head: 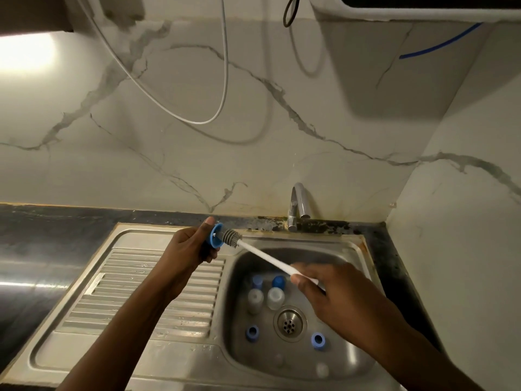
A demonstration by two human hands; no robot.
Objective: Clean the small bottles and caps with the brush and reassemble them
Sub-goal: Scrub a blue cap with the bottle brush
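Inside the blue cap (214, 236), the brush (234, 236) tip, hidden.

We count two hands, the left hand (189, 246) and the right hand (332, 294). Between them we see one brush (265, 256) and one blue cap (214, 235). In the one sink (349, 244) we count two pale bottles (255, 299) (275, 297), and two blue pieces (257, 280) (279, 281) just behind them; we cannot tell whether those are fitted on. Near the one drain (289, 323) lie two blue rings (252, 333) (318, 340). By the near wall we count two small pale bits (278, 359) (322, 369), too blurred to name. We see one tap (298, 204), one white cable (222, 80), one black loop (289, 12) and one blue tube (439, 43).
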